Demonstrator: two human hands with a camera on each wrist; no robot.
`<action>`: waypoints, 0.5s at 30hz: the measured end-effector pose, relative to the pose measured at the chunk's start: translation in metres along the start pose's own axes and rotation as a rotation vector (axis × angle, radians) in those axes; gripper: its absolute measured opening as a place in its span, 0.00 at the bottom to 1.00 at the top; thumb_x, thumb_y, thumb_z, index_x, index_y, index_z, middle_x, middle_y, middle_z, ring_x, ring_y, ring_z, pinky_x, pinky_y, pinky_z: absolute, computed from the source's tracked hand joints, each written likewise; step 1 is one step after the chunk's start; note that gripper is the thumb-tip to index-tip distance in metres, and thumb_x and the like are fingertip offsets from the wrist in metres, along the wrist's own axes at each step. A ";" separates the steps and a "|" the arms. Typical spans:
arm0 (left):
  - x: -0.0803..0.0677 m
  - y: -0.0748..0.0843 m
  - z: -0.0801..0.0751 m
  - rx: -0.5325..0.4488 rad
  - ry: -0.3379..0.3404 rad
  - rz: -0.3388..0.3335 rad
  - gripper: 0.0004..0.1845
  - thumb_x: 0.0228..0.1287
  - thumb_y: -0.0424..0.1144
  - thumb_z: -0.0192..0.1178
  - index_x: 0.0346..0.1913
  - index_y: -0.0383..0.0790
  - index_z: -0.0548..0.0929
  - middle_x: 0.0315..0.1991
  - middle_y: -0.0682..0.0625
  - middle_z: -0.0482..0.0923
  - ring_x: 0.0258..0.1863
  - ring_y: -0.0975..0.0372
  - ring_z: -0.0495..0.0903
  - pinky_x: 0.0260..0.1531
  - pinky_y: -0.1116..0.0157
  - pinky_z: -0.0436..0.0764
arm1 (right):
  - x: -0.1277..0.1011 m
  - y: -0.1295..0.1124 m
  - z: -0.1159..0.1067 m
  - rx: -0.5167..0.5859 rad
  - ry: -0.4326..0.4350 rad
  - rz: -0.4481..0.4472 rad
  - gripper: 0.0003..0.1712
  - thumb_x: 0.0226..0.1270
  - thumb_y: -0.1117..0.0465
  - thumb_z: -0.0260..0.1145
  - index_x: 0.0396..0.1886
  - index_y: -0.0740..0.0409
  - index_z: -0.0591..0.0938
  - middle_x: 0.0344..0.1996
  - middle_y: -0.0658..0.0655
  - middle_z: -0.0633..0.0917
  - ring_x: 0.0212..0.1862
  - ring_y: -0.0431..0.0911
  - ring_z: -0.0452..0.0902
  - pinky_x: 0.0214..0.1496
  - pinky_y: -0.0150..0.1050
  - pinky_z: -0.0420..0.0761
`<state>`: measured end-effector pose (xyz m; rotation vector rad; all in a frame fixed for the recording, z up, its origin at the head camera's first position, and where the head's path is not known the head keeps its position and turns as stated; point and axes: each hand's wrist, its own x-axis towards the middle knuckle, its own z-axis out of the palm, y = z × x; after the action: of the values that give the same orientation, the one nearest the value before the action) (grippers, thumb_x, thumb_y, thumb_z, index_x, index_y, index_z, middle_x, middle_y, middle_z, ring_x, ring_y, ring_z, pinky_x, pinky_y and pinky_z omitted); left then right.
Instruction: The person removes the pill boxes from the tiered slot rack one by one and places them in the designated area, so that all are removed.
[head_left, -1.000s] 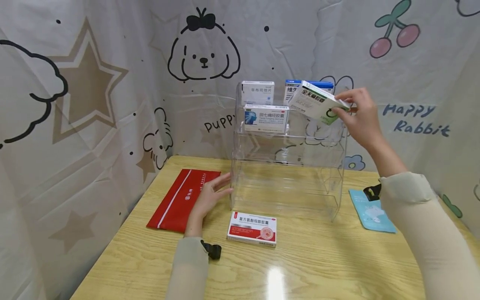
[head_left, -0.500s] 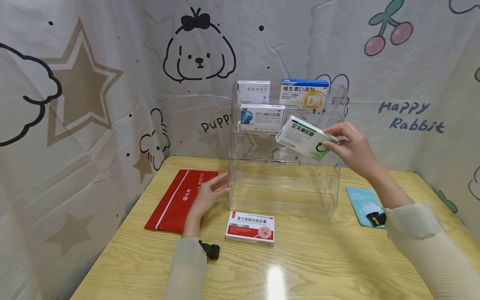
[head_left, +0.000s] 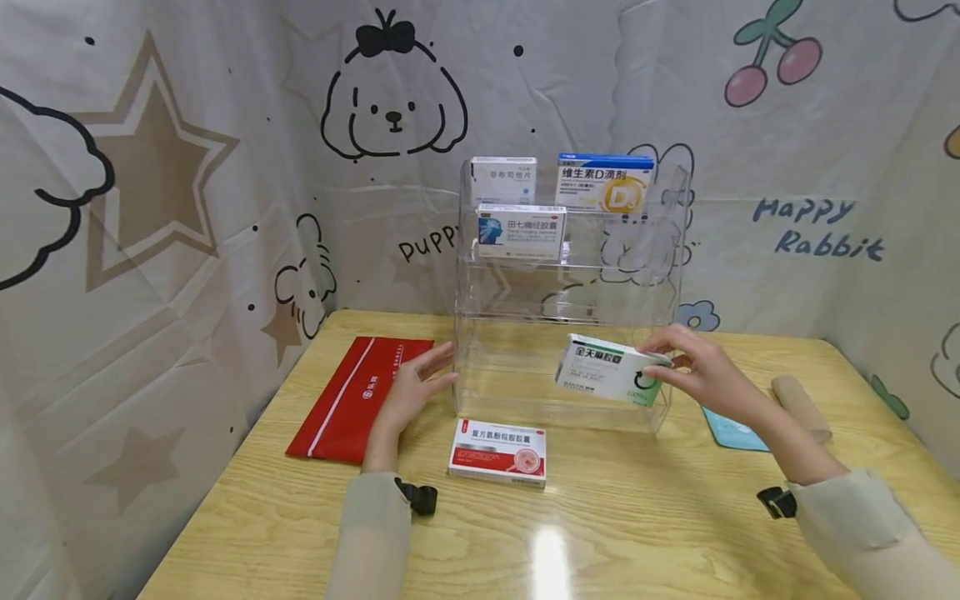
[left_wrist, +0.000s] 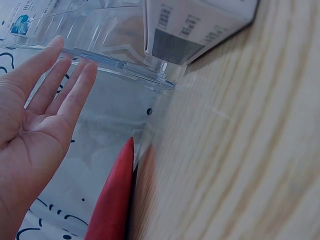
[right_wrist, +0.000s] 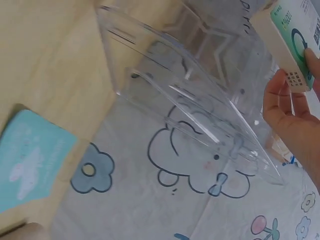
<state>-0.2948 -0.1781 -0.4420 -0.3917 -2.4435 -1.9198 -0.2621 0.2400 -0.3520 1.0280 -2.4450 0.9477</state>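
Observation:
My right hand (head_left: pixel 701 371) pinches a white-and-green medicine box (head_left: pixel 603 372) by its right end, thumb in front. The box tilts slightly, in front of the lower tiers of a clear acrylic display stand (head_left: pixel 555 319). In the right wrist view the box's green end (right_wrist: pixel 292 37) shows between thumb and fingers. My left hand (head_left: pixel 408 396) is at the stand's left side, its straight fingers (left_wrist: pixel 79 90) at the clear edge. Upper tiers hold a white box (head_left: pixel 504 180), a blue-topped vitamin D box (head_left: pixel 605 185) and a box with a blue head picture (head_left: pixel 522 232).
A red-and-white medicine box (head_left: pixel 498 452) lies before the stand on the wooden table (head_left: pixel 637 533). Left of the stand is a red flat pouch (head_left: pixel 352 400); to the right lie a light-blue packet (head_left: pixel 738 433) and a tan rolled item (head_left: pixel 798 404). Patterned cloth hangs behind.
My right hand has brought the white-and-green medicine box down from the stand's upper tiers to its lower part, uncovering the vitamin D box. My left hand stays at the stand's side.

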 end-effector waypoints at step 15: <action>0.001 0.000 0.000 -0.021 -0.004 -0.012 0.33 0.66 0.34 0.62 0.72 0.36 0.65 0.71 0.38 0.67 0.71 0.50 0.68 0.69 0.51 0.69 | -0.044 0.008 0.029 0.108 -0.239 0.037 0.12 0.62 0.69 0.68 0.44 0.54 0.81 0.40 0.51 0.81 0.42 0.30 0.74 0.34 0.31 0.82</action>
<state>-0.2957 -0.1776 -0.4416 -0.3820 -2.4361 -1.9522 -0.2384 0.2468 -0.3994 1.1989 -2.6379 1.0315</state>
